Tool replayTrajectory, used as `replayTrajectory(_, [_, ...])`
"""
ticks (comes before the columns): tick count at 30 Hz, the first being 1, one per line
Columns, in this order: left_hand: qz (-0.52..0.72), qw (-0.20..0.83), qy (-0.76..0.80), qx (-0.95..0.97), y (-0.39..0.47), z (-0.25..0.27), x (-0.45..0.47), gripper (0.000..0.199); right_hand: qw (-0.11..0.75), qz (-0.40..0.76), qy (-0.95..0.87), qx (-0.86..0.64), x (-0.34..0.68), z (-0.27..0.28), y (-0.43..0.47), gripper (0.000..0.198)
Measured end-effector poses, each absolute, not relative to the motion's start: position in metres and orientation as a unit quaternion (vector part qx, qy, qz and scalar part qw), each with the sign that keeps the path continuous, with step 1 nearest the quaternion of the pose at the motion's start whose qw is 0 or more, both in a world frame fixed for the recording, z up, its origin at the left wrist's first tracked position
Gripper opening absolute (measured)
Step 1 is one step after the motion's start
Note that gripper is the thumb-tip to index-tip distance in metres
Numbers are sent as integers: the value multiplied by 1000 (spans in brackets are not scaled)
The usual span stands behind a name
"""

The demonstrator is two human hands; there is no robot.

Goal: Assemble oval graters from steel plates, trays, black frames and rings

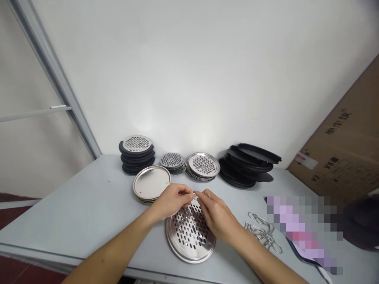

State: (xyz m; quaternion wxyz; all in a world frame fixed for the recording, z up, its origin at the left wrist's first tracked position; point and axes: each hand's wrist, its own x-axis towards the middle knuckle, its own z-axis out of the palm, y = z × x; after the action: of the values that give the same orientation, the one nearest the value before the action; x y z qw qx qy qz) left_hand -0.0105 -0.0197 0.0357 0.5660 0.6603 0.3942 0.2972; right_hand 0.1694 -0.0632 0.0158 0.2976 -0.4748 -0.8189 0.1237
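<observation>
Our holed plate [191,232] by the table's [74,221] front edge.
Left hand [174,199] and right hand [216,213], fingertips pinched together at its far rim, on what we can't tell; loosening could let it slip.

Two bare forearms converge, fingertips close together.
The left grip [173,201] pinches thumb to forefinger, its forearm [118,244] slanting from lower left; the right grip [218,215] curls its fingers inward, back of hand upward.
</observation>
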Motion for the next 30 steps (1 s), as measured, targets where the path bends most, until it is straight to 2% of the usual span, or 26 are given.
replayTrajectory(5, [295,526,402,689,-20,35,-11,24,229,14,-839,-493,167,11,-64,26])
replayTrajectory(9, [305,529,388,690,-19,37,-11,27,221,-42,-843,-489,168,6,-63,32])
replayTrajectory(14, [335,557,384,656,-18,39,-13,22,266,-6,-822,-504,172,6,-60,27])
replayTrajectory(19, [364,583,390,613,-19,41,-12,30,311,88,-801,-504,173,8,-58,22])
replayTrajectory(26, [371,555,400,628,-20,39,-11,35,327,132,-786,-507,174,8,-54,24])
replayTrajectory(30, [368,534,387,655,-20,35,-11,26,322,138,-787,-507,174,7,-54,25])
